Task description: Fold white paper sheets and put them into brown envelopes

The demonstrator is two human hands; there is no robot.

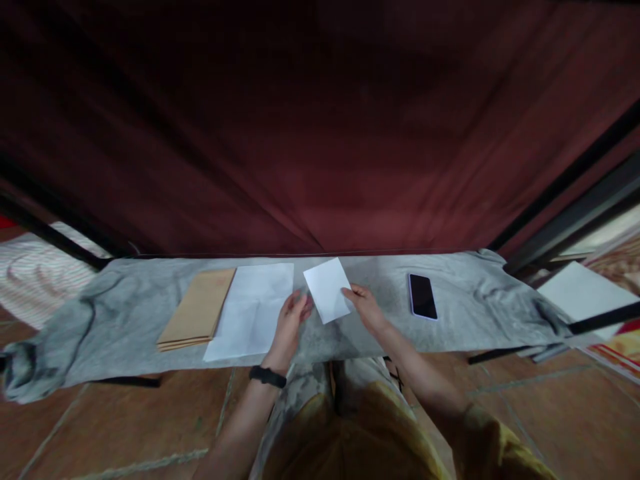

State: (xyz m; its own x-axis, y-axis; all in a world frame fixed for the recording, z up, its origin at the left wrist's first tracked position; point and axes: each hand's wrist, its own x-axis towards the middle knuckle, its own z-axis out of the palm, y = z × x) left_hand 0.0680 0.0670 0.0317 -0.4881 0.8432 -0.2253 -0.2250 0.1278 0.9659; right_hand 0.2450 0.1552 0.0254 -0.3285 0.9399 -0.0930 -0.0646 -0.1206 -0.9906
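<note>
Paper point(326, 289), apparently folded small already, is pinched in the right hand point(367, 305) at frame centre; the left hand point(290, 317), fingers loosely parted, looks bare beside it. Left of centre, large sheet point(255, 300) and brown envelopes point(200, 307) lie flat, seemingly unused.

Dim light leaves the red cloth point(350, 180) nearly black above, outer edges seemingly blurred.

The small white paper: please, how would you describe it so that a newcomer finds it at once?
Find the grey cloth below the dark red fabric, then look between the large white sheet and the phone. There the right hand grips the small white paper by its right side. Unlike that sheet, it is much smaller and held.
</note>
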